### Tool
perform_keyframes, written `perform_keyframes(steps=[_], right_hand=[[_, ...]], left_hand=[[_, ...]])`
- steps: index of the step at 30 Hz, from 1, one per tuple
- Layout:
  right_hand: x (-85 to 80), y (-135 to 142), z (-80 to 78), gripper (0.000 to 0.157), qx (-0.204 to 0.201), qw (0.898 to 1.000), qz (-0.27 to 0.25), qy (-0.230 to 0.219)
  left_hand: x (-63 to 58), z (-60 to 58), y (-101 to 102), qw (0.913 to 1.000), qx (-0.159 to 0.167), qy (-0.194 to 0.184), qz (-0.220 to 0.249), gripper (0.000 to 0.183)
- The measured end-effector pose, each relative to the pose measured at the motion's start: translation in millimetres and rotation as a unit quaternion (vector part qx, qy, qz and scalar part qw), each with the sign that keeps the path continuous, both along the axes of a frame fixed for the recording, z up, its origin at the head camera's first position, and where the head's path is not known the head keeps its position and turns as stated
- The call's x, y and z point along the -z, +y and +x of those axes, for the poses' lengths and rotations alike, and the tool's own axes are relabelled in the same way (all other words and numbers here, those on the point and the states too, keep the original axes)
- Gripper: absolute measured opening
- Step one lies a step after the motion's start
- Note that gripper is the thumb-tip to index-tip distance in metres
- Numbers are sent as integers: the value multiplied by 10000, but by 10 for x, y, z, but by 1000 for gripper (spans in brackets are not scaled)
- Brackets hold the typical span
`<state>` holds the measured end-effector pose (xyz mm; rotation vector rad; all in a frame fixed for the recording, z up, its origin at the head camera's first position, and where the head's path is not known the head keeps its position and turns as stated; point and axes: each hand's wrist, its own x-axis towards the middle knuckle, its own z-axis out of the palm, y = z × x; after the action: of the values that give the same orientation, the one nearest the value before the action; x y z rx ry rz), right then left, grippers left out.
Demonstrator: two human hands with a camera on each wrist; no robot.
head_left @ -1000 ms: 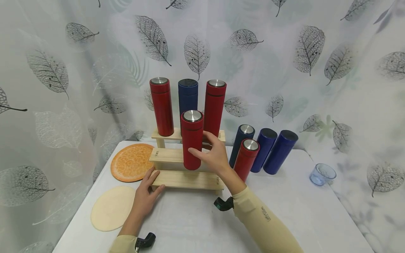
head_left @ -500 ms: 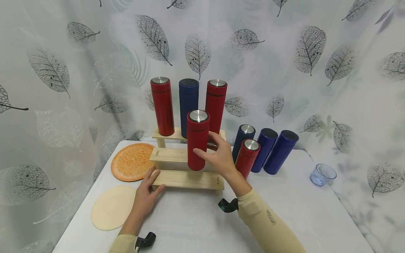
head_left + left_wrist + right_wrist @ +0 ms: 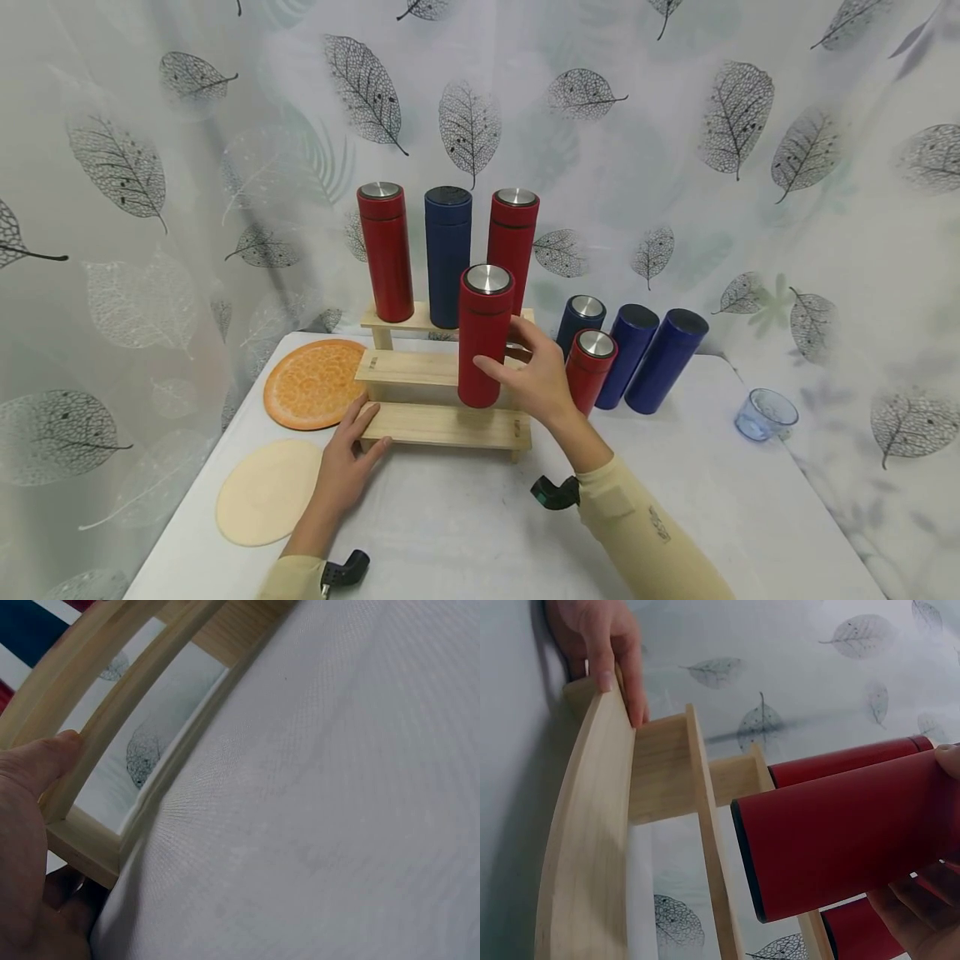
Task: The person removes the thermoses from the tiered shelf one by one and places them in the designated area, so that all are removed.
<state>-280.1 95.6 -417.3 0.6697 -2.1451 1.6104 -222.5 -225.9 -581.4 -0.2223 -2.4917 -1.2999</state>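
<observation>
My right hand (image 3: 536, 379) grips a red thermos bottle (image 3: 486, 346) with a steel-topped lid, thumb on the near side and fingers behind. It is upright in front of the wooden three-step rack (image 3: 446, 427). In the right wrist view, the dark base of the held bottle (image 3: 847, 832) shows near the middle step's edge. My left hand (image 3: 348, 462) holds the left end of the lowest step, its thumb (image 3: 56, 754) lying on the wood in the left wrist view. Along the top step stand a red bottle (image 3: 386, 254), a blue bottle (image 3: 447, 254) and another red one (image 3: 513, 237), partly hidden.
Right of the rack stand a dark blue bottle (image 3: 581, 321), a red bottle (image 3: 590, 367) and two blue bottles (image 3: 630, 354). A small blue glass cup (image 3: 765, 414) is farther right. An orange round mat (image 3: 315, 385) and a cream round mat (image 3: 266, 493) lie at left.
My right hand has carried the red thermos bottle to the right along the rack, with the bottle kept upright. My left hand stays at the lowest step's left end.
</observation>
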Motion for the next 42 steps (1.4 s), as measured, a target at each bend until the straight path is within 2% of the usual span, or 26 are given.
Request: perform_keyframes(steps=[7, 15, 31, 42], right_hand=[[37, 97, 66, 60, 131, 9998, -15, -141], [48, 206, 93, 60, 107, 9998, -162, -63], [63, 413, 160, 57, 280, 9996, 44, 11], [82, 531, 243, 61, 466, 9989, 88, -46]], left_hand=[[8, 3, 8, 10000, 11, -10, -8, 66], [0, 5, 7, 10000, 25, -45, 30, 66], [25, 2, -7, 10000, 2, 32, 11, 66], [23, -1, -10, 10000, 6, -36, 34, 66]])
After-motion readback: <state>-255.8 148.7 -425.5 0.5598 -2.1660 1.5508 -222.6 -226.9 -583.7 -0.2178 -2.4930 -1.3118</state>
